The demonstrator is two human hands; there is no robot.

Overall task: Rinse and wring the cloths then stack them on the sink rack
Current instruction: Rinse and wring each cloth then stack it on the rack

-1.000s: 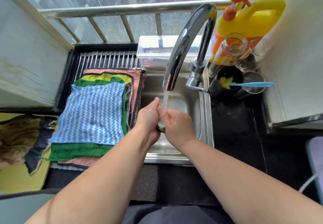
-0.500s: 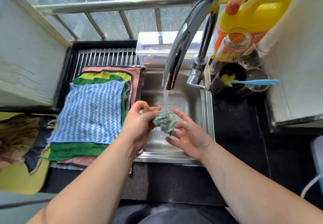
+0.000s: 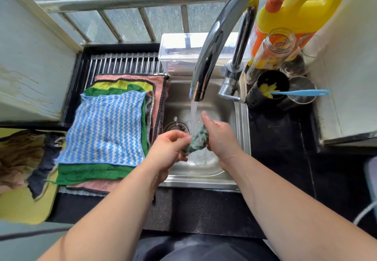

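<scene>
A small bunched green-and-white cloth is held over the steel sink, right under the stream of water from the tap. My left hand pinches its left end. My right hand grips its right side, thumb raised toward the water. On the slatted sink rack to the left lies a flat stack of cloths: a blue-and-white striped cloth on top, with green, yellow and pink ones under it.
A clear plastic box stands behind the sink. At the right are a yellow jug, a glass jar and a black cup with a blue brush. Brown and dark cloths lie on a yellow board at the left.
My clasped hands have come apart and uncovered the green cloth. My right hand, open beside it half a second ago, now grips it. The water keeps running.
</scene>
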